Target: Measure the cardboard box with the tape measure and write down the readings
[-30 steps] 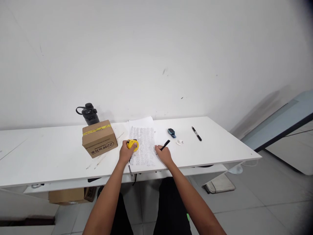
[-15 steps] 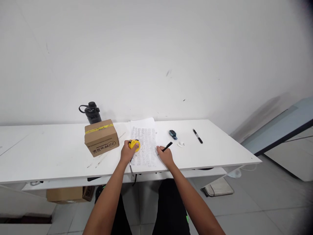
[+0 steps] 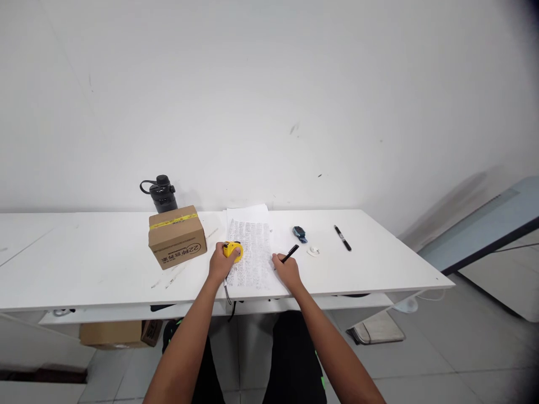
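My left hand (image 3: 219, 264) is closed around a yellow tape measure (image 3: 234, 252), over the left side of a paper sheet (image 3: 251, 252) covered in handwriting. A dark wrist strap dangles from the tape measure past the table's front edge. In my right hand (image 3: 288, 272) is a black pen (image 3: 290, 253), gripped at the sheet's right edge; its tip is hidden by my fingers. To the right of that hand lie a small white object (image 3: 313, 251) and a dark blue watch-like device (image 3: 299, 233).
A taped cardboard box (image 3: 177, 237) stands left on the white table (image 3: 101, 258), with a black bottle (image 3: 163, 194) behind it. A black marker (image 3: 342, 238) lies at right. Below the table are a shelf and another cardboard box (image 3: 112, 334). A wall rises behind.
The whole view has shifted slightly, so things appear a little further right. Both hands keep their grips on the tape measure and the pen.
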The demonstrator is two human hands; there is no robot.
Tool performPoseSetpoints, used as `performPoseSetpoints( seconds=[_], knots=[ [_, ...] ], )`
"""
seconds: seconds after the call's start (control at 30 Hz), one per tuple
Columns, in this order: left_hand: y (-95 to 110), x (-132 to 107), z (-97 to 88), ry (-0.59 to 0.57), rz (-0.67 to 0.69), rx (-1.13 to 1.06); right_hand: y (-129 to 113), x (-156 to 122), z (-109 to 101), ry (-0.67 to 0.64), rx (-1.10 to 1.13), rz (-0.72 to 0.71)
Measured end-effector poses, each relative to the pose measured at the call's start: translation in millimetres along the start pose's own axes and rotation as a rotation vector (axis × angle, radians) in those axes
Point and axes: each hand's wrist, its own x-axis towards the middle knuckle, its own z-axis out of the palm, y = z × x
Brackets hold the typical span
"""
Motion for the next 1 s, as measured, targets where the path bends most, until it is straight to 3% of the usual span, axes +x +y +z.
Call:
performPoseSetpoints(
  seconds=[0.6,1.0],
  knots=[
    [-3.6,1.5,1.1,-0.001,-0.005,0.002,-0.8,-0.7,0.6,0.057,-0.039,0.005],
    [-2.5,-0.7,0.0,-0.010,0.002,0.018,-1.1,-1.6,-1.0,0.007,-0.008,-0.014]
  ],
)
